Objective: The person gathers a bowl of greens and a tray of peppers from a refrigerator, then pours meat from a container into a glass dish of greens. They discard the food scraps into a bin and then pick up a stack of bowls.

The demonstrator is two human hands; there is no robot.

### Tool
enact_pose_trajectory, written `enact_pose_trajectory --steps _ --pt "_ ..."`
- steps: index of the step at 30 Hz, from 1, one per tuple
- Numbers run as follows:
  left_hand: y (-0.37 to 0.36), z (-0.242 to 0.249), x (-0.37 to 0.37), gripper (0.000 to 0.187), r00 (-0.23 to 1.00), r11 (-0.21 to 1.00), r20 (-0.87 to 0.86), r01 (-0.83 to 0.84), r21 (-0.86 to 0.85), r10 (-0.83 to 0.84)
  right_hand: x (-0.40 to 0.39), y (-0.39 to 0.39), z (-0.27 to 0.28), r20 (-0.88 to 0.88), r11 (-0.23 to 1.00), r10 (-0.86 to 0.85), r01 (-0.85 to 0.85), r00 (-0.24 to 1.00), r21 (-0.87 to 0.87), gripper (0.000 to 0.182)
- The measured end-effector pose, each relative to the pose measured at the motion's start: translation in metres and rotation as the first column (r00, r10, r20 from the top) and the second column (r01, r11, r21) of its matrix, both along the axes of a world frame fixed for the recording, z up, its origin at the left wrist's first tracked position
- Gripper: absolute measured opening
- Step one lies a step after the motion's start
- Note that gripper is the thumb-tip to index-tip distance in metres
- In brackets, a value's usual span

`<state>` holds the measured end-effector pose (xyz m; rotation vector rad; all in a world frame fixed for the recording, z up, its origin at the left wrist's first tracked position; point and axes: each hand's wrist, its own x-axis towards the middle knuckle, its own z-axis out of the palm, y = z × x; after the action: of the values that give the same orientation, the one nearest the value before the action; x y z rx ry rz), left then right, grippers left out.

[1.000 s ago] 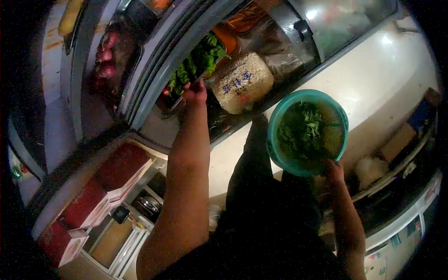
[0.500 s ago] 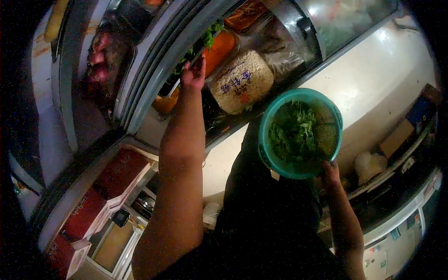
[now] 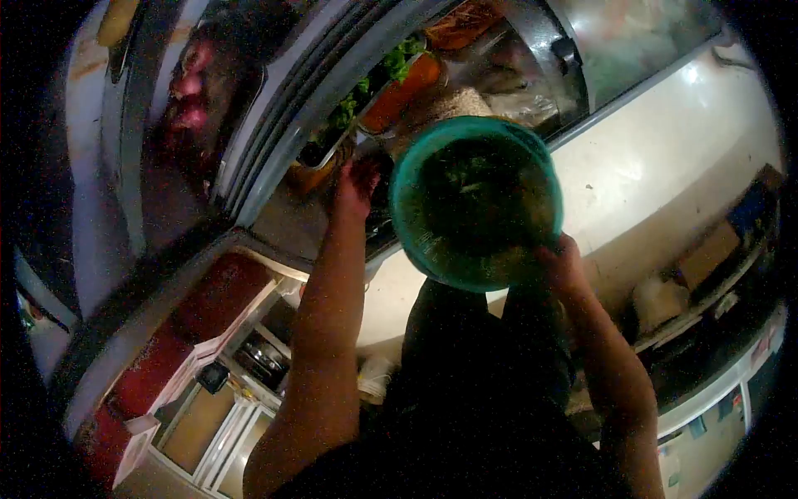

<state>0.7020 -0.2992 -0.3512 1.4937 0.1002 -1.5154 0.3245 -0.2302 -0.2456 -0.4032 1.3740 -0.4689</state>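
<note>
A round teal basket (image 3: pixel 544 154) hangs in front of the open chest, with dark, dimly lit greens inside it. My right hand (image 3: pixel 561 259) grips its rim at the lower right. Inside the chest, my left hand (image 3: pixel 359 185) has its fingers apart and holds nothing visible. It is near a tray of leafy greens (image 3: pixel 353 104) and left of the basket. An orange-red food container (image 3: pixel 403 93) lies beside the greens. The pale bag (image 3: pixel 457 104) behind the basket is mostly hidden by it.
Reddish onions (image 3: pixel 189 86) show behind glass at the upper left. The chest's white outer side (image 3: pixel 657 125) runs along the right. Dark red cabinets (image 3: pixel 183 341) stand at the lower left. Boxes and a pale bag (image 3: pixel 661 301) rest on a shelf at the right.
The basket has moved left and up with my right hand, and now covers much of the pale bag. My left hand has drawn back from the greens, lower in the view.
</note>
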Motion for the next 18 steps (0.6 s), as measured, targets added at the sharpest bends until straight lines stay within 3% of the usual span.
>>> enact_pose_trajectory --steps 1,3,4,5,7,11,12,13,14,15,16,18 --pt "-0.002 0.006 0.005 0.031 1.000 1.000 0.001 -0.007 0.000 0.007 0.014 -0.006 -0.001 0.053 0.997 -0.071 0.072 0.996 -0.011 0.027" --pt "-0.005 0.022 0.018 0.034 0.960 0.963 -0.180 -0.240 -0.125 0.216 0.024 -0.001 -0.032 0.118 0.997 -0.073 0.070 0.990 0.033 0.025" --pt "-0.002 0.005 0.042 0.034 0.984 0.986 -0.073 -0.163 -0.021 0.161 0.029 0.004 -0.045 0.147 0.996 -0.073 0.066 0.986 0.051 0.023" --pt "0.005 -0.033 0.072 0.034 0.982 0.985 -0.073 -0.173 -0.022 0.171 0.035 0.006 -0.054 0.175 0.996 -0.073 0.062 0.982 0.070 0.022" --pt "0.018 -0.098 0.114 0.035 0.947 0.945 -0.133 -0.306 -0.113 0.291 0.050 0.004 -0.053 0.135 0.998 0.018 -0.010 0.991 -0.058 0.019" --pt "-0.022 0.009 0.072 0.033 0.979 0.957 0.049 -0.182 -0.224 0.198 0.063 -0.008 -0.027 0.027 0.978 0.181 -0.177 0.983 -0.109 0.018" --pt "-0.031 0.021 0.071 0.033 0.869 0.942 0.474 0.029 -0.335 0.142 0.062 -0.008 -0.026 0.042 0.985 0.166 -0.163 0.985 -0.054 0.019" --pt "-0.039 0.029 0.072 0.033 0.576 0.905 0.807 0.264 -0.335 0.131 0.062 -0.009 -0.025 0.055 0.989 0.148 -0.148 0.988 0.002 0.021" --pt "-0.046 0.035 0.072 0.033 0.166 0.855 0.972 0.468 -0.224 0.164 0.061 -0.008 -0.028 0.049 0.988 0.154 -0.154 0.987 0.000 0.021" --pt "-0.052 0.034 0.075 0.034 0.065 0.850 0.984 0.497 -0.174 0.164 0.061 -0.006 -0.031 -0.032 0.969 0.227 -0.229 0.973 -0.096 0.022" --pt "-0.057 0.034 0.078 0.034 0.045 0.851 0.988 0.503 -0.153 0.151 0.061 -0.002 -0.034 -0.075 0.951 0.266 -0.275 0.961 -0.140 0.022" --pt "-0.067 0.029 0.085 0.036 0.109 0.866 0.987 0.477 -0.153 0.114 0.063 -0.002 -0.031 -0.136 0.931 0.312 -0.331 0.940 -0.152 0.024"
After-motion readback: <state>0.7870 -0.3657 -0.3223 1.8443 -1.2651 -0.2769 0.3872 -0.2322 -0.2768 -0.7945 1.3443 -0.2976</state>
